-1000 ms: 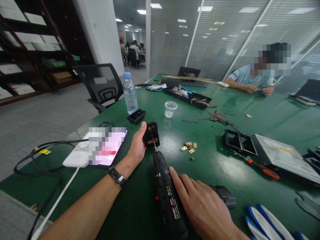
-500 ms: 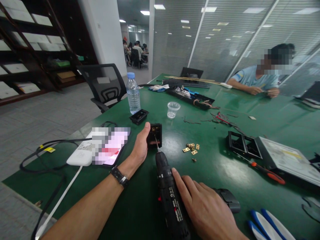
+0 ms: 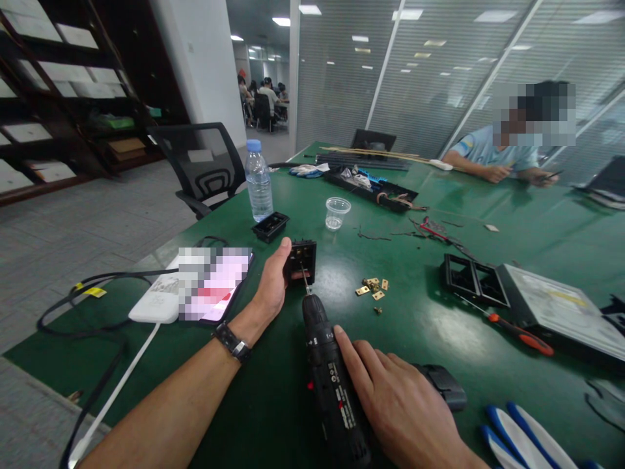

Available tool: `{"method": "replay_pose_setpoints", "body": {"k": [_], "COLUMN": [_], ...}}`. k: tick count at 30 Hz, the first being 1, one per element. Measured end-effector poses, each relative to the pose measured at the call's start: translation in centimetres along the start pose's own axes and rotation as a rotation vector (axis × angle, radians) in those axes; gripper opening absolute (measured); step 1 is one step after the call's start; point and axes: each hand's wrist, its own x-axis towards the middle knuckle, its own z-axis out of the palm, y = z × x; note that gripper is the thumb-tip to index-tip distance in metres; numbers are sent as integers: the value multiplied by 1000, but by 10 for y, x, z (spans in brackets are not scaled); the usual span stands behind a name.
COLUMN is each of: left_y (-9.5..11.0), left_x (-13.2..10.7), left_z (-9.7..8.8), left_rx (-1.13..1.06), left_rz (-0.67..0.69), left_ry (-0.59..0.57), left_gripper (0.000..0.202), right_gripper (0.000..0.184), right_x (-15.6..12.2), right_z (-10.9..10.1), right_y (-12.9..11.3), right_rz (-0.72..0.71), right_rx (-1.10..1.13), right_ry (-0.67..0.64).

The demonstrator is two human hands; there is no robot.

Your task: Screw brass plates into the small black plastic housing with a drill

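Observation:
Tilted up in my left hand (image 3: 270, 280) is a small black plastic housing (image 3: 306, 251) with brass-coloured parts inside. My thumb lies along its left edge; the other fingers are hidden behind it. My right hand (image 3: 390, 397) is closed around a black cordless drill (image 3: 332, 384) lying on its side. The drill's long thin bit (image 3: 305, 277) reaches into the housing. Small brass plates (image 3: 372, 285) lie in a pile to the right, with a little screw (image 3: 377, 311) nearby. A second black housing (image 3: 271, 226) rests on the table beyond my left hand.
Around me on the green table (image 3: 420, 260) are a water bottle (image 3: 258, 185), a clear cup (image 3: 336, 213), a phone (image 3: 217, 293), a white power bank (image 3: 156, 299), a screwdriver (image 3: 522, 334), a black frame (image 3: 476, 281) and gloves (image 3: 527, 433). Another person (image 3: 498, 153) sits across.
My hands, the drill and the housing hold nearly the same pose; the view has shifted slightly. Across the table, the other person's hands have moved apart.

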Motion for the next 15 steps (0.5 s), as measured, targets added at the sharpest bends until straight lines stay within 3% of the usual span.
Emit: {"method": "replay_pose_setpoints", "body": {"k": [7, 15], "left_y": [-8, -8], "left_x": [1, 1], "left_z": [-4, -7], "left_rx": [83, 176], "left_rz": [121, 138], "left_ry": [4, -8], "left_gripper": [45, 45], "right_gripper": [75, 75], "right_x": [-1, -1], "right_z": [0, 0], "right_y": [0, -1], "right_rz": [1, -4], "right_rx": [-16, -27], "right_ry": [13, -13]}}
